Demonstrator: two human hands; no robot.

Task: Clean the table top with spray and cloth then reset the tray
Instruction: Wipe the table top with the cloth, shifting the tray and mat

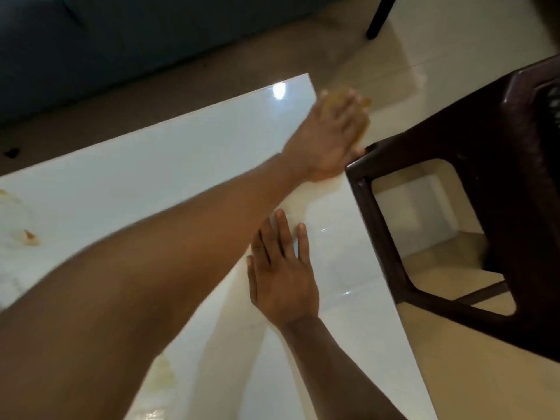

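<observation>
The glossy white table top fills the middle of the view. My left hand reaches across to the far right corner and presses a yellow cloth flat against the surface, its fingers spread over it; the hand is motion-blurred. My right hand lies palm down on the table near the right edge, fingers straight, holding nothing. Brownish stains sit at the table's left edge and near the bottom. No spray bottle or tray is in view.
A dark brown plastic chair stands tight against the table's right edge, next to my left hand. A dark blue sofa runs along the far side. A dark furniture leg stands on the beige tiled floor.
</observation>
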